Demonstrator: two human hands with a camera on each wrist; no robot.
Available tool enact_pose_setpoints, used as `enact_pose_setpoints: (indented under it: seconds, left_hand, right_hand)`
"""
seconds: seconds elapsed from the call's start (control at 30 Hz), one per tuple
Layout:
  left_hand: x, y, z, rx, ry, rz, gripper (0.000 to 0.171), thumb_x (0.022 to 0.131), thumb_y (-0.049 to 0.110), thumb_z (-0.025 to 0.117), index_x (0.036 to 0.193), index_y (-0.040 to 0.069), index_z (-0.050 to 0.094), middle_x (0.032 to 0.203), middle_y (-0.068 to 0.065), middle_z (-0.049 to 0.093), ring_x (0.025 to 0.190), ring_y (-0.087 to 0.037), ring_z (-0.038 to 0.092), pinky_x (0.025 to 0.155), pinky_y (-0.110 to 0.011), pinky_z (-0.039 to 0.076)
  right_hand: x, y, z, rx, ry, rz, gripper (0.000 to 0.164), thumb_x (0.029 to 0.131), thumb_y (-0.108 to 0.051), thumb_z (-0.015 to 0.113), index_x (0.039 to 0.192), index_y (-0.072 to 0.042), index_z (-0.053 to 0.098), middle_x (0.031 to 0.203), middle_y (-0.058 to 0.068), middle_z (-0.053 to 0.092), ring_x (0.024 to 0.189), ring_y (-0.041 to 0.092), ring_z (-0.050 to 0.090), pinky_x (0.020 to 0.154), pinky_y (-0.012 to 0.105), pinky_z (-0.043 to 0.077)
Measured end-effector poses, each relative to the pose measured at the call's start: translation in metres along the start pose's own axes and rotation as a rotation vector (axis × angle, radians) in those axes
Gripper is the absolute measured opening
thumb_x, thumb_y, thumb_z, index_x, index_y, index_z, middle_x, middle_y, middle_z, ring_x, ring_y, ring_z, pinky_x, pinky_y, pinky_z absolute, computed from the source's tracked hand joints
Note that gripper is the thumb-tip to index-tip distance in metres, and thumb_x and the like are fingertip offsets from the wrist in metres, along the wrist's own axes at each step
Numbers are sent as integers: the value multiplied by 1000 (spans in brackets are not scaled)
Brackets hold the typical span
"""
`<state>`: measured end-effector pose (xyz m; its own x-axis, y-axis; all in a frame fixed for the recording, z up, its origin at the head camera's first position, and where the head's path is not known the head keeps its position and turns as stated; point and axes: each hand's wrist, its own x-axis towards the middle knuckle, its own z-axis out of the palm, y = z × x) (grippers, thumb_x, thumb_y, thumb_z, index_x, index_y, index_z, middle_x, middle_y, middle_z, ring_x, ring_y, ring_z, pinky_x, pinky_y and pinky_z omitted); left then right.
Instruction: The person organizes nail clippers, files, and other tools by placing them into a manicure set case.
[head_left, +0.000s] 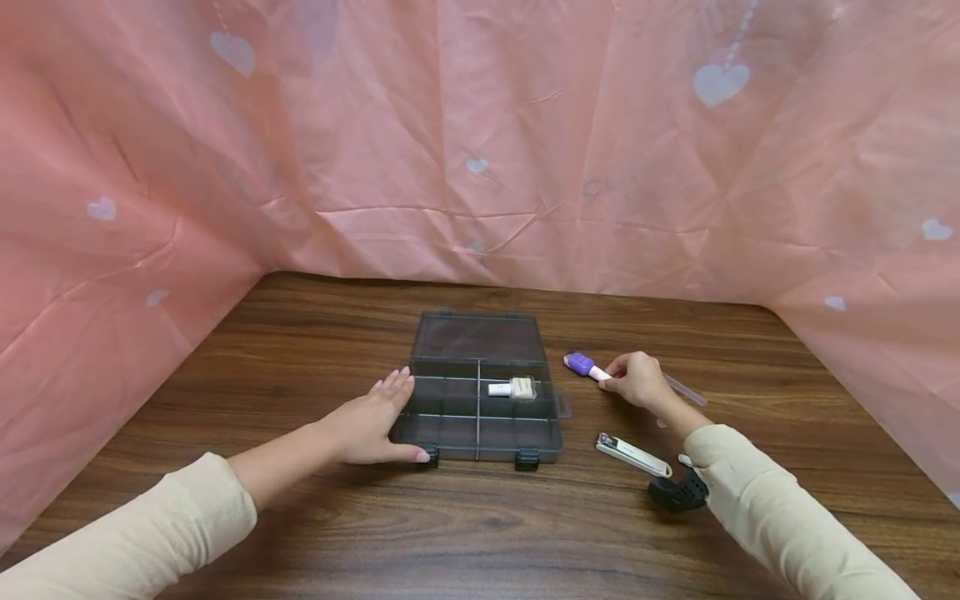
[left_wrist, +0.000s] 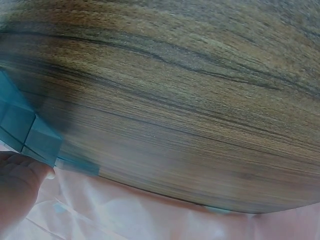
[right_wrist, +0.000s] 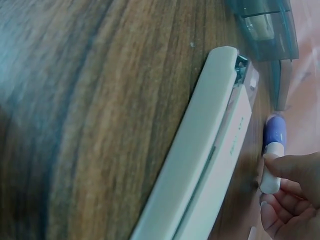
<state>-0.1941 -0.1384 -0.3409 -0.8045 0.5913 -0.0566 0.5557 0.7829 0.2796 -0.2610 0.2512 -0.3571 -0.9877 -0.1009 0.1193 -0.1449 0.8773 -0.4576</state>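
Note:
My left hand (head_left: pixel 367 425) rests against the left side of a grey see-through divided case (head_left: pixel 517 432), fingers straight along its wall and thumb by the front left latch. The case lies with its lid tipped back. In one right-hand compartment lies a cream nail polish bottle (head_left: pixel 522 388) with a white cap. To the right of the case, my right hand (head_left: pixel 637 379) pinches the white cap of a purple nail polish bottle (head_left: pixel 579 362) between thumb and fingers. In the right wrist view that purple bottle (right_wrist: pixel 275 131) is low over the wood.
White nail clippers (head_left: pixel 633 456) lie on the wooden table (head_left: pixel 450 533), nearer me than the right hand. A thin translucent strip (head_left: pixel 686 390) lies beyond the right wrist, partly hidden. Pink cloth (head_left: pixel 480 125) with hearts hangs around the back and sides.

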Motion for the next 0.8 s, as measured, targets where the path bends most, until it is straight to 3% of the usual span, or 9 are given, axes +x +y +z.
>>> enact_pose_setpoints:
  seconds: [0.57, 0.8]
  left_hand:
    - [-1, 0, 1, -5, 7, -3, 103, 78, 55, 65, 140, -15, 23, 149, -32, 17, 140, -43, 17, 113, -53, 21]
    - [-2, 1, 0, -5, 5, -7, 103, 78, 55, 65, 140, -15, 22, 149, -32, 16, 140, -43, 17, 113, -53, 21]
  right_hand:
    - [-7, -5, -4, 52, 63, -7, 14, 81, -11, 68, 81, 3, 71, 66, 5, 63, 64, 14, 47, 58, 24, 36]
    - [-13, -11, -13, 83, 93, -74, 16, 80, -9, 69, 85, 6, 71, 66, 9, 65, 60, 11, 46, 53, 23, 37]
